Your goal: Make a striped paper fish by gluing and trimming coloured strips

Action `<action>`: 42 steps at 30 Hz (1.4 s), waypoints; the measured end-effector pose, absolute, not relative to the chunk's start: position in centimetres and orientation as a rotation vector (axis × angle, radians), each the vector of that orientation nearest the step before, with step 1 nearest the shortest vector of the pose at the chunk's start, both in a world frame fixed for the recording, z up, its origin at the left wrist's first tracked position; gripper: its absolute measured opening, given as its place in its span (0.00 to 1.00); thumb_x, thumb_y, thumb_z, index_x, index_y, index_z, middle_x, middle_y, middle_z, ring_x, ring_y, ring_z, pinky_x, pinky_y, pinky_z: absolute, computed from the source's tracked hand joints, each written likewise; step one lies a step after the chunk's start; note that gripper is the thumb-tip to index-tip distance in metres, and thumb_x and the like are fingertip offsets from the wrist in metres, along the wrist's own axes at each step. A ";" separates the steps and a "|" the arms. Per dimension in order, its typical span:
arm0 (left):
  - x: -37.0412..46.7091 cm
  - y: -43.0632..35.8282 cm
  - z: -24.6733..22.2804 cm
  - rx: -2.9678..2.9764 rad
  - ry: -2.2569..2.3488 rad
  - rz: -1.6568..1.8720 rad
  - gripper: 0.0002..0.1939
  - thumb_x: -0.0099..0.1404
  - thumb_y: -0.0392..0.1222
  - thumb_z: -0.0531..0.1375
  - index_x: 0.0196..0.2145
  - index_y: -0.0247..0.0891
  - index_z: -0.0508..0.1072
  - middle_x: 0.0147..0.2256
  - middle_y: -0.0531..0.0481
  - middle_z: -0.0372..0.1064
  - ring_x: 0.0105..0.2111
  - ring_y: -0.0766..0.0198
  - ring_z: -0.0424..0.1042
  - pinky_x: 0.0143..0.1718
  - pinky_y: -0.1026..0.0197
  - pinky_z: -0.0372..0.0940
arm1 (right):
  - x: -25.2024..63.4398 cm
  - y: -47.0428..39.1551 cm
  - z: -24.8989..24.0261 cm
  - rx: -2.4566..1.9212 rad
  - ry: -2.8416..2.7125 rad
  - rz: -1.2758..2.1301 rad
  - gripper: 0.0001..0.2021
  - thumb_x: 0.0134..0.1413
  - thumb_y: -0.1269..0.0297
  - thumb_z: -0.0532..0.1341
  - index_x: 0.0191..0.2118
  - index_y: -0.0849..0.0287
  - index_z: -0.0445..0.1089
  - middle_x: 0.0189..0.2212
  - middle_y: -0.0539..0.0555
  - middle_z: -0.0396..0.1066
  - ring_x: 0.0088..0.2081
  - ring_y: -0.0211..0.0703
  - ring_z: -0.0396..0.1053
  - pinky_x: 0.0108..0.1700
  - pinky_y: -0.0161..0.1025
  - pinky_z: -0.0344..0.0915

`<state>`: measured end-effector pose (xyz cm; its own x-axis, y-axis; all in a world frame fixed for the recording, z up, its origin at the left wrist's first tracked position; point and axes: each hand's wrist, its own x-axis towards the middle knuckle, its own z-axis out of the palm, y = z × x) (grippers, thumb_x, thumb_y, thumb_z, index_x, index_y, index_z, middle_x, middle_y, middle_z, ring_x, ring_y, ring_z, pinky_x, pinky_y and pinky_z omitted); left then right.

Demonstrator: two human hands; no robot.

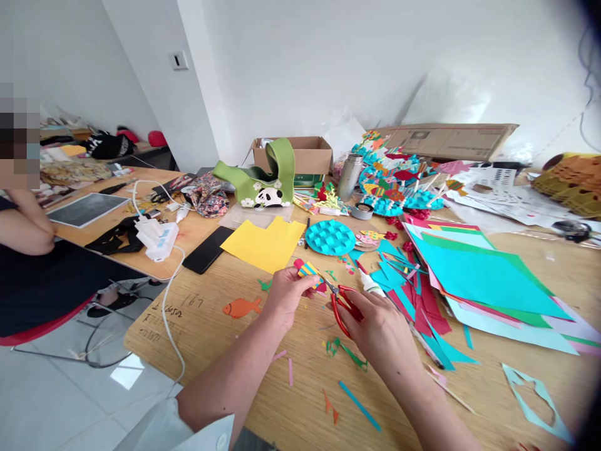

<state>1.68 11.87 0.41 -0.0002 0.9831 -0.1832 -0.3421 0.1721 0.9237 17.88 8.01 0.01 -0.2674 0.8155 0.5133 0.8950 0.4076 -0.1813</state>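
Observation:
Pinched in my left hand [287,291] is a small paper cutout [310,273] with yellow and blue stripes and a red end. My right hand [379,322] grips red-handled scissors [342,307], whose blades meet the cutout's right edge. How far the blades are apart is hard to see. Left of my hands lies an orange paper fish [241,307]. Just beyond them is a round, woven blue paper piece [330,237]. A white glue bottle [370,282] lies beside my right hand, partly hidden by it.
Stacked coloured paper [488,269] covers the right side, with blue and red strips beside it. Yellow paper [265,243], a black phone [206,249] and a white power strip [158,238] lie left. Behind stand a green panda bag [263,181] and a metal bottle [350,176]. A person [28,250] sits at far left.

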 end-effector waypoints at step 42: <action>1.3 12.3 0.5 0.814 1.015 1.205 0.11 0.43 0.43 0.68 0.22 0.32 0.74 0.22 0.49 0.72 0.20 0.68 0.68 0.22 0.66 0.61 | 18.1 7.8 0.2 -1.503 -2.169 -0.335 0.18 0.64 0.56 0.50 0.35 0.58 0.73 0.27 0.56 0.74 0.30 0.47 0.70 0.35 0.41 0.58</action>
